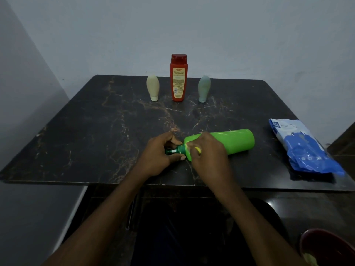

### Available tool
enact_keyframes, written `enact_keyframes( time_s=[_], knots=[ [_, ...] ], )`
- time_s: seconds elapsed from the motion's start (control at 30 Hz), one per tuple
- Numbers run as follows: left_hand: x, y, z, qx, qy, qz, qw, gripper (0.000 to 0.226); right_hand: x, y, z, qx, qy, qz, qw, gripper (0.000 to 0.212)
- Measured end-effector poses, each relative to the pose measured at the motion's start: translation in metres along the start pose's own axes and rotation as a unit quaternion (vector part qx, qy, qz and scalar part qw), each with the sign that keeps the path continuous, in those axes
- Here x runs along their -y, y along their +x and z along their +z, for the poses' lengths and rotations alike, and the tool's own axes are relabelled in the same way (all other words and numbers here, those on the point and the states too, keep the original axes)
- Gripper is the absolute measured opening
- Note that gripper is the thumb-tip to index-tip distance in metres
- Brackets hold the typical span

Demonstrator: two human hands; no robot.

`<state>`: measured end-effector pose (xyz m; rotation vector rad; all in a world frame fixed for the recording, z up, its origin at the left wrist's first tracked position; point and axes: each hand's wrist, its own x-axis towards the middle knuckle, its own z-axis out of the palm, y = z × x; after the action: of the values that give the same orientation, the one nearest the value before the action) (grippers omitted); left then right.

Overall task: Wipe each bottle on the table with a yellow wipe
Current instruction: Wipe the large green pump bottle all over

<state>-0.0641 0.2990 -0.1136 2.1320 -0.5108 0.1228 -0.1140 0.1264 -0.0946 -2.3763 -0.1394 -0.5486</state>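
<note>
L hand (159,152) curled round cap end of green btl (230,141), lying sideways at near-centre of table (76,131); R hand (208,154) pinches yellow wipe (197,150) on btl shoulder.

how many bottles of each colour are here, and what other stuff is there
green bottle: 1
red bottle: 1
cream bottle: 1
grey-blue bottle: 1
yellow wipe: 1
blue and white packet: 1
total: 6 things, 4 of them bottles
</note>
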Motion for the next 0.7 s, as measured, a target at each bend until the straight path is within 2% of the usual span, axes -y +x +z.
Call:
enact_keyframes(
  time_s=[0.07, 0.2, 0.37, 0.57, 0.7],
  knots=[
    [0.0, -0.001, 0.001, -0.002, -0.003, 0.001, 1.0, 0.033, -0.005, -0.013, -0.004, -0.002, 0.018, -0.015, 1.0, 0.011],
    [0.0, -0.001, 0.0, -0.005, 0.003, 0.006, 1.0, 0.033, -0.012, 0.003, -0.01, -0.04, 0.022, 0.011, 0.999, 0.011],
    [-0.003, -0.002, -0.001, 0.009, -0.004, 0.005, 1.0, 0.032, 0.009, 0.004, 0.003, 0.038, -0.047, -0.053, 0.997, 0.012],
    [-0.004, -0.002, 0.0, 0.007, -0.003, -0.003, 1.0, 0.034, 0.002, 0.018, -0.007, 0.003, -0.034, -0.017, 0.999, 0.013],
    [-0.004, -0.001, 0.0, 0.015, -0.002, -0.002, 1.0, 0.034, 0.01, 0.005, 0.002, 0.026, -0.062, -0.064, 0.996, 0.011]
  ],
)
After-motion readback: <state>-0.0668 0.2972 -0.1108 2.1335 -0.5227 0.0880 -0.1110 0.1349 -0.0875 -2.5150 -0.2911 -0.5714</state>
